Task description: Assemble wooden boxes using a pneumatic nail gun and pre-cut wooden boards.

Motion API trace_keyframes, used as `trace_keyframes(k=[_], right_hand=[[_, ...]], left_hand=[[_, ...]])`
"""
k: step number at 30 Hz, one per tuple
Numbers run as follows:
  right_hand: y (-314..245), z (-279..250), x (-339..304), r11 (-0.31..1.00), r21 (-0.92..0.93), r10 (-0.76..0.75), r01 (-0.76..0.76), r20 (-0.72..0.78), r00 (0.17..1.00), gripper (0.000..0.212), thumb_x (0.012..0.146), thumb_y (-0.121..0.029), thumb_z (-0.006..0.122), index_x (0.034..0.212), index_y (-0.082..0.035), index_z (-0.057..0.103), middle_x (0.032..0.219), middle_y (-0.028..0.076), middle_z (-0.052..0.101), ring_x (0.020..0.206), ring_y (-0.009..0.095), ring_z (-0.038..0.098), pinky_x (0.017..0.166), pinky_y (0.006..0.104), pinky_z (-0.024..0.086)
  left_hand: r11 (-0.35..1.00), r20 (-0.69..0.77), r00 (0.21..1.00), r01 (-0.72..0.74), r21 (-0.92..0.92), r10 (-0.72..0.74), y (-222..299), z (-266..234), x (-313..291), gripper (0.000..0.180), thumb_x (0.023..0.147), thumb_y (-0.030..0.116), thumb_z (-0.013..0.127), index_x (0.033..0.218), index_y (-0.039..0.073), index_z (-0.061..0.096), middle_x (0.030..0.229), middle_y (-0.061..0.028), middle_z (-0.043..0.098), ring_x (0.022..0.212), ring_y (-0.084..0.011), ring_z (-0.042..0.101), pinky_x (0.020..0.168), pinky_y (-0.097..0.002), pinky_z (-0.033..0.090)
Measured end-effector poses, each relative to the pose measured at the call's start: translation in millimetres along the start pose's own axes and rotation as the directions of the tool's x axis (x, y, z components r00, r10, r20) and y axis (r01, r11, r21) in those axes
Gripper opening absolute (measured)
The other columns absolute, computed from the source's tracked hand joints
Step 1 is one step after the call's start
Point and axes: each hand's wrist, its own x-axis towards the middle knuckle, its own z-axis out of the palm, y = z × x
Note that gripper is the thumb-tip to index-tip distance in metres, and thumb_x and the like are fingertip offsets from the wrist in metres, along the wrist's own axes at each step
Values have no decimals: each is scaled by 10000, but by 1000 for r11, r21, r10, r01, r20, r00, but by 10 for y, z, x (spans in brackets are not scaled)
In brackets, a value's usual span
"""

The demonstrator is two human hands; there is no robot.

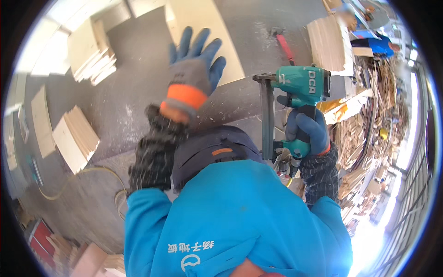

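My left hand (191, 71), in a grey and blue glove with an orange cuff, is open with its fingers spread. It is over the near part of a pale wooden board (207, 16) on the dark worktable (143, 51); whether it touches the board I cannot tell. A blue glove covers my right hand (311, 129), which is wrapped round the grip of a green nail gun (295, 81). The gun's long metal magazine runs toward me, and its nose points left toward the board. Nothing shows in my left hand.
A red-handled hammer (285, 48) lies beyond the gun. Board stacks stand at upper left (83, 44), lower left (76, 138) and right (327, 44). Scrap wood (360, 143) is heaped at far right. A yellow hose (104, 168) curves at lower left. A person in blue (380, 46) is far right.
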Motion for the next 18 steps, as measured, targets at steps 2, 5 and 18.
trace_keyframes(k=[2, 5, 18], right_hand=[[77, -61, -36, 971, 234, -43, 58, -70, 997, 390, 925, -259, 684, 1151, 59, 679, 771, 71, 637, 656, 186, 610, 611, 314, 480], [100, -203, 58, 843, 527, -80, 106, -73, 994, 609, 935, -264, 714, 1418, 89, 601, 771, 51, 597, 656, 188, 590, 612, 326, 480], [1152, -790, 699, 482, 875, 167, -53, -32, 985, 291, 995, -252, 708, 1158, -11, 709, 898, 62, 713, 727, 194, 721, 639, 377, 636]], left_hand=[[989, 18, 999, -42, -139, 44, 280, -259, 65, 457, 966, 284, 794, 1386, 115, 738, 1497, -153, 671, 1470, -429, 547, 1190, -511, 484], [674, 419, 907, 333, -659, -38, 893, -523, -87, 680, 913, 288, 863, 1493, 18, 633, 1467, -277, 642, 1381, -421, 624, 1129, -500, 526], [428, 820, 566, 723, -543, 84, 1799, 230, -112, 1066, 866, 270, 897, 1682, -46, 289, 1381, -238, 692, 1201, -246, 718, 965, -410, 606]])
